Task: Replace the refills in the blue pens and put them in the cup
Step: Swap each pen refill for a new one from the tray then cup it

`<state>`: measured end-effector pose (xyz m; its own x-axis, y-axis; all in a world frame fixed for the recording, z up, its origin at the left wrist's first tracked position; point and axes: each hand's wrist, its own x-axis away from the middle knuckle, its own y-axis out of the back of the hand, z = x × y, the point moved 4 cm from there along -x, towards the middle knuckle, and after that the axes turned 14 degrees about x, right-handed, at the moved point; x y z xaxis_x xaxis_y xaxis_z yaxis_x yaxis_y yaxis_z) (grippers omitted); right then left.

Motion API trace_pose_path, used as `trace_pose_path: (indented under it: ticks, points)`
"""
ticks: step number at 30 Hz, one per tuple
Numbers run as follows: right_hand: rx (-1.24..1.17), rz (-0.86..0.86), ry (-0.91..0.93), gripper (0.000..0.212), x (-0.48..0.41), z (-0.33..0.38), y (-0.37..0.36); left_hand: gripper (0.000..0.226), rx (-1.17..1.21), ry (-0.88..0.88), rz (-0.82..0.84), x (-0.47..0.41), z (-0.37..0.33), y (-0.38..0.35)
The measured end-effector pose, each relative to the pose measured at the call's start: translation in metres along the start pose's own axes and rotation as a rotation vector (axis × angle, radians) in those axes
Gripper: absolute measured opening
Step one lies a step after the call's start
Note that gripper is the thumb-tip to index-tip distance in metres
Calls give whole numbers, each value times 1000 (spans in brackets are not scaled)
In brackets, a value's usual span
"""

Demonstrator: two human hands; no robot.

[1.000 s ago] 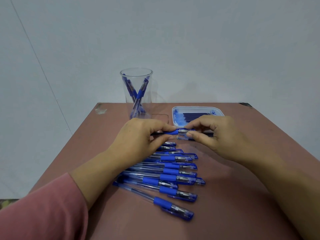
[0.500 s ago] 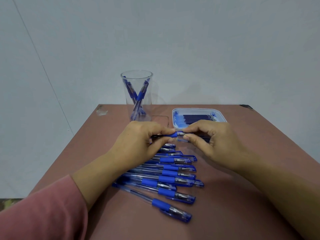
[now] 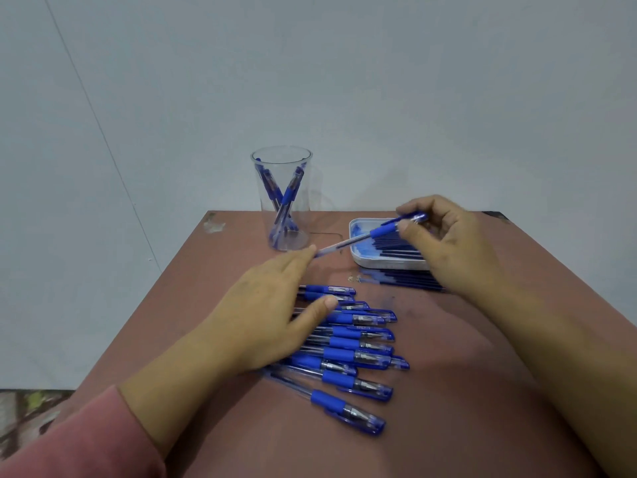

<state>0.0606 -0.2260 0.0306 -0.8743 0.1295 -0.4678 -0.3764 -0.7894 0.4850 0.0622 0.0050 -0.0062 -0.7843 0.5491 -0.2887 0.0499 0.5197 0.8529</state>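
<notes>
My right hand [image 3: 451,243] pinches a blue pen [image 3: 365,236] by its capped end, holding it slanted above the table's far middle. The pen's clear tail points down-left and ends at the fingertips of my left hand [image 3: 269,305]. That hand is open, palm down, fingers spread over a row of several blue pens [image 3: 348,353] lying side by side on the table. A clear plastic cup [image 3: 283,201] stands at the far edge with a few blue pens leaning inside. A white tray of dark refills [image 3: 362,250] sits to the right of the cup, partly hidden by my right hand.
The brown table [image 3: 448,391] drops off at its left and far edges. Loose refills [image 3: 406,279] lie on the table just in front of the tray. A pale wall rises behind. My pink sleeve [image 3: 79,439] fills the lower left corner.
My left hand has let go of the pen and sunk over the pen row. My right hand has lifted the pen up and to the right, over the tray.
</notes>
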Motion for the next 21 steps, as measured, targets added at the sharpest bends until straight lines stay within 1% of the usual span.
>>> trace_pose_path:
  ticks: [2, 5, 8, 12, 14, 17, 19, 21]
  points:
    - [14, -61, 6, 21, -9, 4, 7, 92, 17, 18, 80, 10, -4, -9]
    - [2, -122, 46, 22, -26, 15, 12, 90, 10, 14, 174, 15, -6, -22]
    - [-25, -161, 89, 19, -45, 29, 10, 88, -50, 16, 189, 14, -4, -29]
    - [-104, -273, 141, 14, -74, 47, 0, 87, -62, 22, 183, 14, -3, -30]
    - [-102, -304, 160, 13, -88, 54, -8, 87, -69, 24, 186, 13, -4, -29]
    - [-44, -270, 171, 19, -104, 61, -27, 88, -70, 26, 189, 13, -5, -28]
    - [3, -206, 191, 24, -113, 62, -42, 88, -66, 26, 189, 13, -6, -27]
    - [76, -125, 208, 22, -119, 62, -56, 88, -68, 26, 188, 14, -6, -27]
